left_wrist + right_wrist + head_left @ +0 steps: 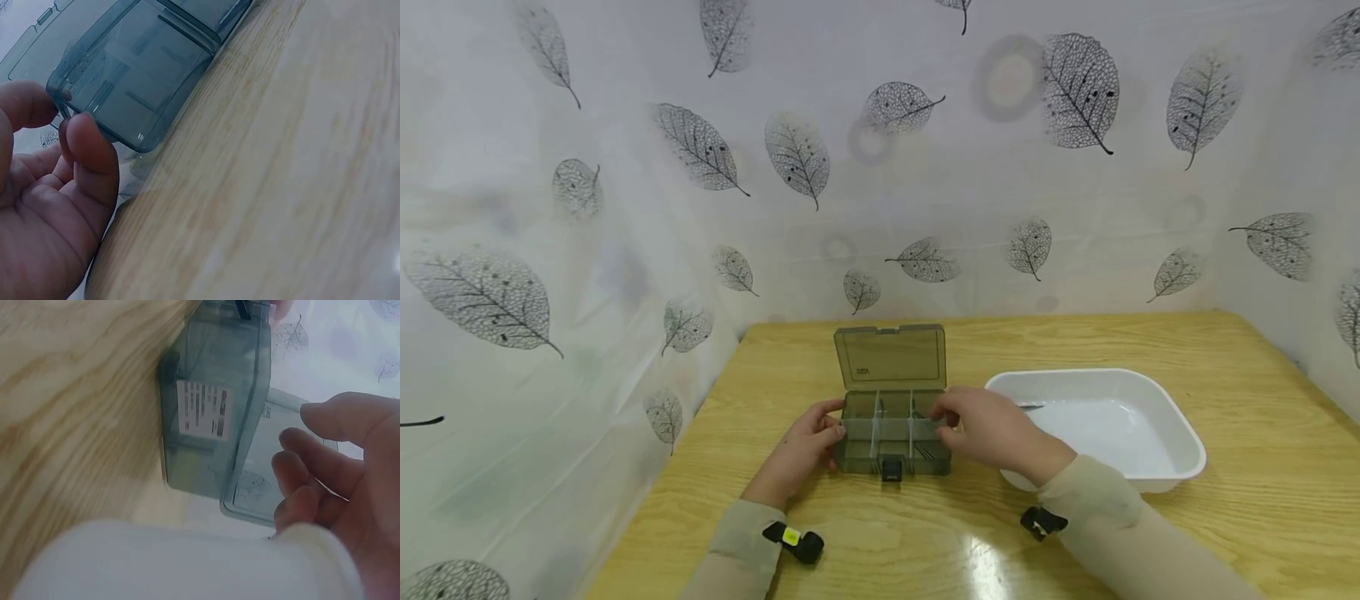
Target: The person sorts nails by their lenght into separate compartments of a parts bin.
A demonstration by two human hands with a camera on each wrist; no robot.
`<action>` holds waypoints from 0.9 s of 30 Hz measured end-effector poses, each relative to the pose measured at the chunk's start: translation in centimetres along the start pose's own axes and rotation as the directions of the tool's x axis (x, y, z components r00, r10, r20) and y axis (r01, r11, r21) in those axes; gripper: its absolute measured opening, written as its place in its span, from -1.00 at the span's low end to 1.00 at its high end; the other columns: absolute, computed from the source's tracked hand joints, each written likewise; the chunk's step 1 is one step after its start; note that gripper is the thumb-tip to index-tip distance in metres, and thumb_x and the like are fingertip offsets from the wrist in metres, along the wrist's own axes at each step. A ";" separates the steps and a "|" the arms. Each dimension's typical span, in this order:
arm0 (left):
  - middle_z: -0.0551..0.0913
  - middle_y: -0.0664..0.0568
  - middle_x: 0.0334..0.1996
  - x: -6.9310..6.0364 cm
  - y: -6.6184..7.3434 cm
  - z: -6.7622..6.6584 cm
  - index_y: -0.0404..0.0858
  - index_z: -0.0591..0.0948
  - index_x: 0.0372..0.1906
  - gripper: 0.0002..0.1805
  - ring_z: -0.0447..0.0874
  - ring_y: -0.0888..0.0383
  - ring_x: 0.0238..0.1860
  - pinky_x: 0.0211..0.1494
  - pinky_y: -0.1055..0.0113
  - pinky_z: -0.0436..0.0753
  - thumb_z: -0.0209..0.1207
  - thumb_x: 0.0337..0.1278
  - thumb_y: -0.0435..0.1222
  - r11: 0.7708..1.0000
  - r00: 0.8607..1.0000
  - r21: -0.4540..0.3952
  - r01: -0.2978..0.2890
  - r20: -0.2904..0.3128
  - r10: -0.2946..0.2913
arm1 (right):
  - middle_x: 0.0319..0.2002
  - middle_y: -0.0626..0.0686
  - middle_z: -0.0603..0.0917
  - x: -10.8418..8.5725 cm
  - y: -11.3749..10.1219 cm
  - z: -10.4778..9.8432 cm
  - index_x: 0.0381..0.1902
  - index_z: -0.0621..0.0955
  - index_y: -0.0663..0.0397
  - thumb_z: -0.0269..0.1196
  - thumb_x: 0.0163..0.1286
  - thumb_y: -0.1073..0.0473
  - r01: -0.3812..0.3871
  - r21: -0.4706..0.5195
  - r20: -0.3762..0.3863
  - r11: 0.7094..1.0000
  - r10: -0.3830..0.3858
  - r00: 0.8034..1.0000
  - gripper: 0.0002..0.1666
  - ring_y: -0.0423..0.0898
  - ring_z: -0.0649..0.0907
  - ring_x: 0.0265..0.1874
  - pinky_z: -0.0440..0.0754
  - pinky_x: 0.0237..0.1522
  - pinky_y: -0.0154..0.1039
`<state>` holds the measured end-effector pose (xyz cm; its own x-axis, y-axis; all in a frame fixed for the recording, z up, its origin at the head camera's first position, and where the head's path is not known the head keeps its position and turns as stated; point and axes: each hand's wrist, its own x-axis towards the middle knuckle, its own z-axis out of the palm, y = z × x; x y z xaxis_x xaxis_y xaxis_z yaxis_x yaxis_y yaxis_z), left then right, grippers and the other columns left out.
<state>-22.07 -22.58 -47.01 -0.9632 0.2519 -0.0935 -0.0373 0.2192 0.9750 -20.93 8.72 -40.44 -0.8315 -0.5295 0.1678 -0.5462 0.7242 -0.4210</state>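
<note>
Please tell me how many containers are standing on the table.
2: the translucent divided box, near the middle with its lid raised, and the white tray to its right.

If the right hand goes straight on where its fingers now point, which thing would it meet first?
Probably the right-side divider of the open box, since the right hand points leftward at the right compartments. Depth is unclear; it may pass above.
</note>
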 end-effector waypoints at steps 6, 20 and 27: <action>0.48 -0.16 -0.15 0.0 0.0 0.0 -0.24 0.31 0.48 -0.44 0.45 0.05 -0.39 -0.40 0.21 0.64 0.09 0.46 -0.37 1.000 1.000 -0.006 0.003 -0.003 -0.003 | -0.27 -0.21 0.58 -0.7 1.0 -0.9 -0.06 0.72 -0.03 0.32 0.36 0.13 0.031 -0.003 -0.034 1.000 -0.031 0.999 -0.78 -0.14 0.59 -0.30 0.57 -0.27 -0.16; 0.48 -0.12 -0.18 0.1 0.0 0.2 -0.25 0.31 0.47 -0.46 0.45 0.06 -0.40 -0.39 0.23 0.63 0.07 0.47 -0.37 1.000 1.000 0.005 0.002 -0.015 -0.002 | -0.25 -0.19 0.61 -3.8 6.3 -4.0 0.00 0.70 0.01 0.28 0.41 0.16 -0.047 0.034 -0.042 0.998 0.049 0.998 -0.76 -0.28 0.55 -0.37 0.57 -0.32 -0.21; 0.48 -0.13 -0.16 0.1 0.0 0.2 -0.25 0.31 0.47 -0.45 0.46 0.06 -0.41 -0.37 0.22 0.63 0.07 0.47 -0.37 1.000 1.000 0.014 0.004 -0.019 -0.004 | -0.14 -0.04 0.69 -5.3 9.6 -4.6 0.00 0.70 0.12 0.32 0.33 0.19 -0.068 -0.021 -0.016 0.997 0.067 0.998 -0.70 -0.08 0.64 -0.17 0.63 -0.14 -0.04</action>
<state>-22.07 -22.36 -47.06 -0.9680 0.2328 -0.0932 -0.0373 0.2338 0.9716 -22.22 20.54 -41.27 -0.8680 -0.4725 0.1529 -0.4905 0.7674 -0.4129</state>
